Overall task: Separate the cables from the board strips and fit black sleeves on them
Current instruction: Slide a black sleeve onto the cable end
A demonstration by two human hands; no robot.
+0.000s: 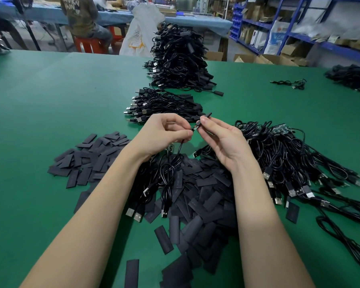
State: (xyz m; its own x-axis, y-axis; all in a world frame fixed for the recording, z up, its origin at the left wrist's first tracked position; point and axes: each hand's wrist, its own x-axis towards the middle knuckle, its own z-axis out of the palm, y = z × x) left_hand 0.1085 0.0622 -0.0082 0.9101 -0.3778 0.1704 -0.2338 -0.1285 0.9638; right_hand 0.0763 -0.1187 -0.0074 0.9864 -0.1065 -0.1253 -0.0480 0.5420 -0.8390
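Observation:
My left hand pinches the small board end of a black cable between thumb and forefinger; the cable hangs down to the table. My right hand pinches a flat black sleeve that meets the board end at its mouth. Both hands hover above a heap of loose black sleeves. To the right lies a tangle of cables still on green board strips. Several USB plugs lie on the sleeve heap.
Two stacks of black cables, one small and one tall, stand beyond my hands on the green table. A second patch of sleeves lies left. More cables sit far right. A person sits on a red stool behind.

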